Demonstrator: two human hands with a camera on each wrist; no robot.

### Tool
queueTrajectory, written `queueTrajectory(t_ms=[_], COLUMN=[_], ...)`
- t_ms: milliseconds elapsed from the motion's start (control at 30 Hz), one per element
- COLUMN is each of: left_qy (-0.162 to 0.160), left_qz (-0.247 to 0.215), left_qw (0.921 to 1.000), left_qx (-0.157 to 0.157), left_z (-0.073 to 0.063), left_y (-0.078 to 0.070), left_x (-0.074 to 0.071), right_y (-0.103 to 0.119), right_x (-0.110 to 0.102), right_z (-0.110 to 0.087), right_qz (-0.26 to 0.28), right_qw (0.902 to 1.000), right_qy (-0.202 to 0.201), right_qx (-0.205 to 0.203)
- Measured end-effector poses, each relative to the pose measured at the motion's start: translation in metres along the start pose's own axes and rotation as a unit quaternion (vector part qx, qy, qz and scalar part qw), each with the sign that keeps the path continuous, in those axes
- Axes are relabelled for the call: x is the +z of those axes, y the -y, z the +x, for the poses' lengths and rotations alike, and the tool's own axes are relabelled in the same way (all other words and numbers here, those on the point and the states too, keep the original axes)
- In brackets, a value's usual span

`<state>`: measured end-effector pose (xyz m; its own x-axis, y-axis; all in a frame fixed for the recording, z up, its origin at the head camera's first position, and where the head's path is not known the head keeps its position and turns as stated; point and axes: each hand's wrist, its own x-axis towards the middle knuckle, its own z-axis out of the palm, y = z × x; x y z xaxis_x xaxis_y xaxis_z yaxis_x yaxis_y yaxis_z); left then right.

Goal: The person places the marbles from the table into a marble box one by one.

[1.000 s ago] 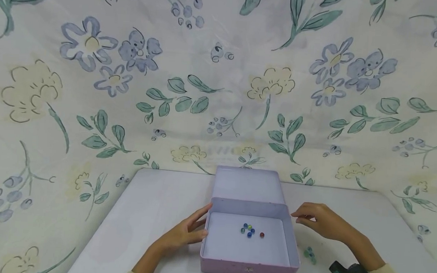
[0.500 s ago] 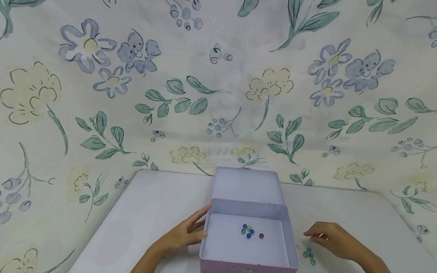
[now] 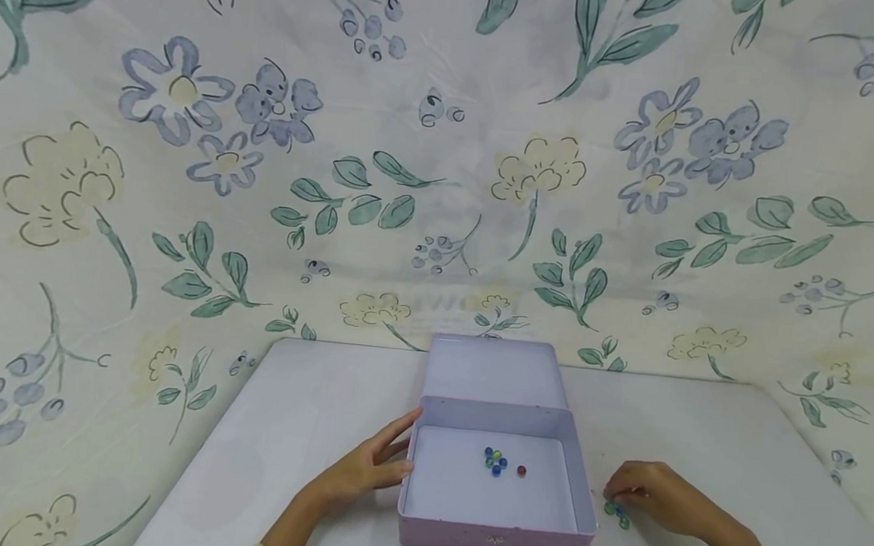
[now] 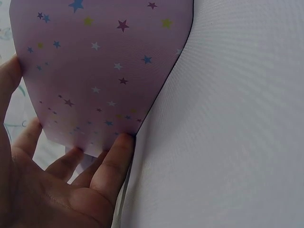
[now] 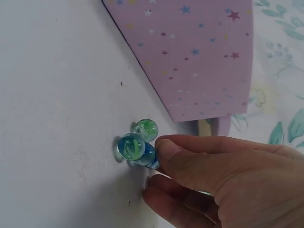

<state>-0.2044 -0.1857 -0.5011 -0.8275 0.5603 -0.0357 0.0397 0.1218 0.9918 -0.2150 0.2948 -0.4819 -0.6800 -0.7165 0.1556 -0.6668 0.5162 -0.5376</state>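
Note:
A lilac tin box [image 3: 496, 540] with its lid [image 3: 494, 371] raised stands mid-table. Inside it lie several blue and green marbles [image 3: 496, 470] and a red marble [image 3: 521, 471]. My left hand [image 3: 357, 473] rests against the box's left side, its fingers [image 4: 114, 166] spread along the star-printed wall. To the right of the box, my right hand [image 3: 660, 495] is low at a small cluster of marbles on the table. In the right wrist view its thumb and forefinger pinch at a blue marble [image 5: 146, 156], partly hidden by the thumb. Beside it are a blue-green marble [image 5: 131, 146] and a green marble [image 5: 146, 129].
The white table [image 3: 286, 414] extends on both sides of the box. A floral cloth [image 3: 428, 181] hangs behind and around it. The box's right wall [image 5: 190, 52] rises close to the loose marbles.
My right hand has moved from beside the box's right rim down and toward me, onto the loose marbles. The left hand stays at the box's side.

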Motion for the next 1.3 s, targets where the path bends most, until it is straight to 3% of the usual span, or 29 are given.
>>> queueTrajectory(t_ms=[467,833,1067,1300], left_qy=[0.012,0.007,0.003,0.006], left_qz=[-0.007,0.003,0.011,0.002], left_qw=[0.9999,1.0000,0.9999,1.0000], left_qx=[0.003,0.005,0.004,0.004], left_z=[0.001,0.002,0.003,0.001], left_y=[-0.002,-0.002,-0.003,-0.002], left_x=[0.001,-0.001,-0.002,-0.002], right_y=[0.002,0.007,0.007,0.006], right_x=[0.004,-0.008,-0.012,-0.014], right_z=[-0.003,-0.001,-0.002,-0.002], right_qz=[0.008,-0.004,-0.008,0.023], right_qw=[0.9979,0.9970,0.9968,0.9949], right_qy=[0.019,-0.030,-0.072,-0.099], right_qx=[0.062,0.072,0.035,-0.004])
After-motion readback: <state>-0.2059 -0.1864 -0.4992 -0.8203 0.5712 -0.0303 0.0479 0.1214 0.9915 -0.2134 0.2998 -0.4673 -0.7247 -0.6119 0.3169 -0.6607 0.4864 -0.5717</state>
